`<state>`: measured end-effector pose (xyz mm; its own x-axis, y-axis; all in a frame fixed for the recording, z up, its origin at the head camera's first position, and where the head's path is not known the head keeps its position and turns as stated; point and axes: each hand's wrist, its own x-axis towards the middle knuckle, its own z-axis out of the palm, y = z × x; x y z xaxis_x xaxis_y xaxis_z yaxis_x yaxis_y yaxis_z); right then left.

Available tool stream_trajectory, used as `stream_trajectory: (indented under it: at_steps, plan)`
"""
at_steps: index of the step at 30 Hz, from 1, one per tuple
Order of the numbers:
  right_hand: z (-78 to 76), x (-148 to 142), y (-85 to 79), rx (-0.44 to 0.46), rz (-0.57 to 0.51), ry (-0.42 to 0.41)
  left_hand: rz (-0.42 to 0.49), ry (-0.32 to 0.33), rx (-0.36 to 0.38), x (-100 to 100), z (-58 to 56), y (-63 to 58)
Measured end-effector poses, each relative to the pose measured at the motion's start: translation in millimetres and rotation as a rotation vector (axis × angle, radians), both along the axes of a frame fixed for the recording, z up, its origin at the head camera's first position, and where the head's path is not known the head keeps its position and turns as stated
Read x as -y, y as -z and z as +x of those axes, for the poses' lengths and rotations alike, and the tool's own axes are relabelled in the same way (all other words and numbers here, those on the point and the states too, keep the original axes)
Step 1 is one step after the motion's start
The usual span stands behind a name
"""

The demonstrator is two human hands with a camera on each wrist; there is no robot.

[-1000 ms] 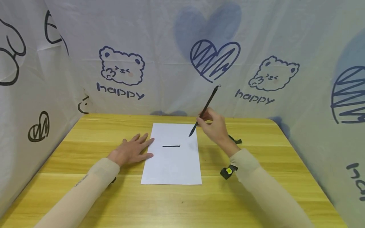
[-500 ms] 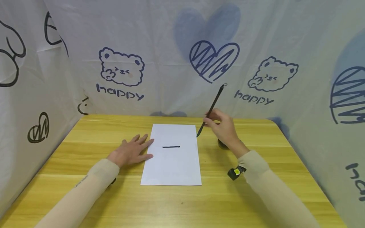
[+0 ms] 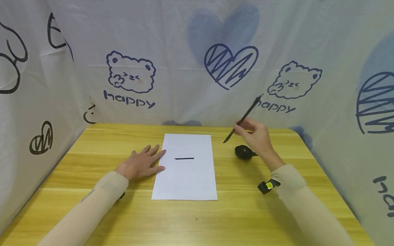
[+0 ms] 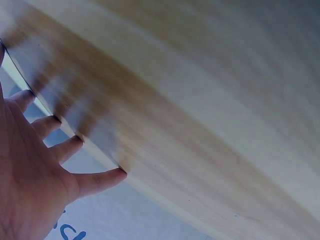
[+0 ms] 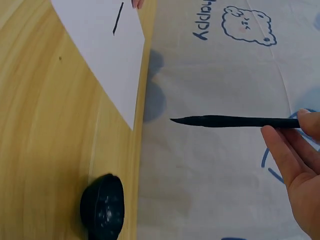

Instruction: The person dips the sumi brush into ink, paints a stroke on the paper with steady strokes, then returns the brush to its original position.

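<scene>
A black writing brush [image 3: 247,114] with a pointed tip and a small loop at its top is pinched between the thumb and fingers of my right hand [image 3: 257,136]. It slants in the air right of the white paper [image 3: 187,181], tip down and to the left, touching nothing. One short black stroke [image 3: 184,158] runs across the paper. My left hand [image 3: 140,164] lies with spread fingers at the paper's left edge, fingertips on it. Just below the right hand sits a small black bowl [image 3: 244,152]; in the right wrist view the bowl [image 5: 102,205] shows its dark hollow.
A yellow wooden table [image 3: 178,222] carries everything. White cloth [image 3: 181,89] printed with bears and hearts hangs behind it and along both sides. A black wrist camera [image 3: 267,186] is strapped by the right sleeve.
My right hand has carried the brush rightward, off the paper's right side and above the table. The black bowl has come out from behind that hand. The left hand stays put.
</scene>
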<state>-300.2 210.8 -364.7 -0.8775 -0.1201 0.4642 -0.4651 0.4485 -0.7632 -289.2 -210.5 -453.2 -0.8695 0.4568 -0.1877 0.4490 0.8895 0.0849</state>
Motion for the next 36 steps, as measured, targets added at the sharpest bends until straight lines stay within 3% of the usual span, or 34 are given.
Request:
stream_trajectory:
  at_steps: [8,24,36]
  plan:
    - [2.9,-30.9,3.1,-0.080,0.083,0.058,-0.001,0.002,-0.004,-0.7,0.8,-1.5]
    - [3.2,-80.4,18.3,-0.194,0.114,-0.021,0.002,0.007,-0.012,-0.3,0.6,-0.1]
    - [2.3,-105.5,39.3,-0.283,0.402,-0.041,-0.008,0.004,-0.015,1.2,-0.6,1.7]
